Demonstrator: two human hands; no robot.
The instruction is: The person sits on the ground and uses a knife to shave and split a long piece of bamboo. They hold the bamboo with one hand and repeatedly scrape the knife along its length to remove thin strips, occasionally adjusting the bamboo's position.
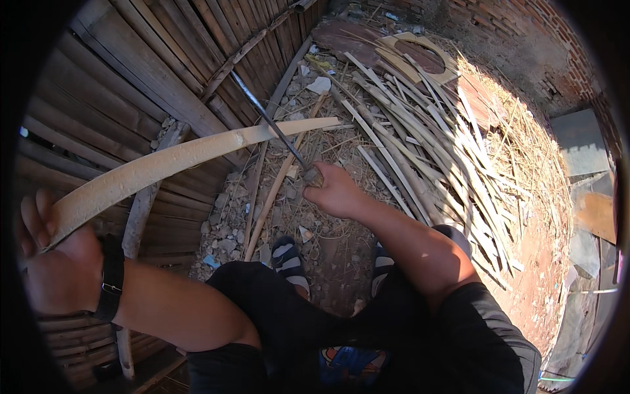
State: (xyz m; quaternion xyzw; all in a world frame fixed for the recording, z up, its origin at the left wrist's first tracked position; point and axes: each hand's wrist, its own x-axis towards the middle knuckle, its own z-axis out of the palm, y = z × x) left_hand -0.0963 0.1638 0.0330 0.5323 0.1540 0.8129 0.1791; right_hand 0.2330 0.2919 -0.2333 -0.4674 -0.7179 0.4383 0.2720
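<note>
My left hand (62, 262), at the far left, has its fingers wrapped round the near end of a long pale bamboo strip (177, 161). The strip's pale, knotted face is turned up, and its far end reaches past the middle of the view. In my right hand (336, 189) is the wooden handle of a long-bladed knife (282, 134). Its narrow metal blade slants up and to the left, crossing over the strip near the far end. Whether the edge touches the strip, I cannot tell.
Split bamboo strips (420, 151) lie in a loose pile on the right, partly sunlit. A bamboo slat wall (111, 92) stands close on the left. Stones and rubble (226, 226) line its foot. A board with a round hole (423, 56) lies near the brick wall (525, 39).
</note>
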